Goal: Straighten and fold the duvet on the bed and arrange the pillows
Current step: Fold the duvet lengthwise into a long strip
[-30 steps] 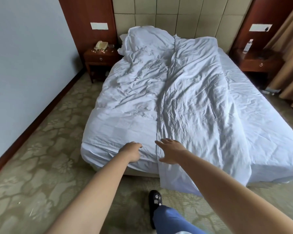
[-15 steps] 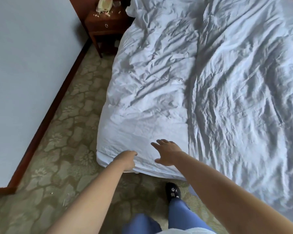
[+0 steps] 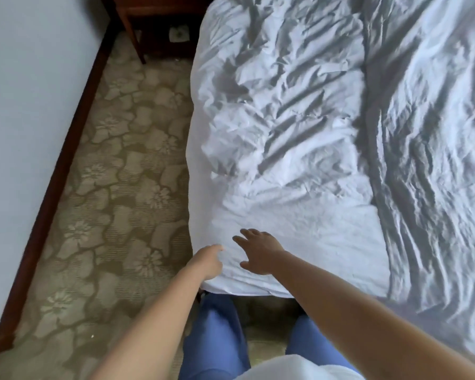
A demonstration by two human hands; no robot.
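Note:
The white duvet lies rumpled over the right half of the bed, with a long fold running down the middle. Left of it the wrinkled white bedding reaches the foot corner. My right hand hovers low over that corner with its fingers spread and holds nothing. My left hand is at the corner's left edge, its fingertips touching the fabric, with no fabric seen in its grip. No pillows are in view.
A dark wooden nightstand stands at the top left, beside the bed. A pale wall with a dark skirting board runs along the left. Patterned carpet fills the strip between. My legs in blue trousers stand against the bed's foot.
I have stepped closer and looked further down, so the headboard and pillows have left the view. Both hands have moved left to the bed's foot corner.

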